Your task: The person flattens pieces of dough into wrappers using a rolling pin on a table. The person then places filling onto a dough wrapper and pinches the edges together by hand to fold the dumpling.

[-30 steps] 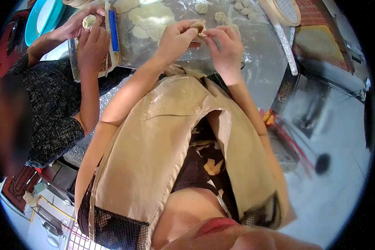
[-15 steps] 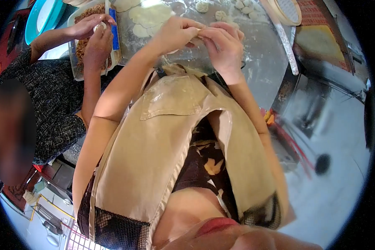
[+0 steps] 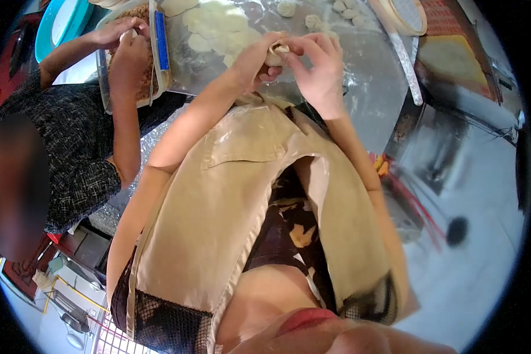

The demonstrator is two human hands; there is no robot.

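Note:
Over the near part of the metal table, a small filled dough bun [image 3: 275,57] sits between both my hands. Its pleated top is partly gathered, with a dark gap in the folds. My left hand [image 3: 255,62] is curled around the bun from the left and below. From the right, my right hand [image 3: 320,59] pinches the edge of its dough with thumb and forefinger. Flat round dough wrappers [image 3: 209,26] lie overlapping on the table beyond my left hand. Pleated buns [image 3: 286,9] rest farther back.
At left, a co-worker's hands [image 3: 130,44] hold a piece of dough over a clear tub [image 3: 103,88] of brown filling. Small dough pieces [image 3: 349,13], a floury rolling pin [image 3: 404,65] and a round steamer [image 3: 416,26] are at the right. A turquoise basin [image 3: 44,35] stands far left.
My left hand has dropped and turned, bringing the bun's pleated top into view. My right hand stays at the dough's edge. The co-worker's hands have shifted slightly left.

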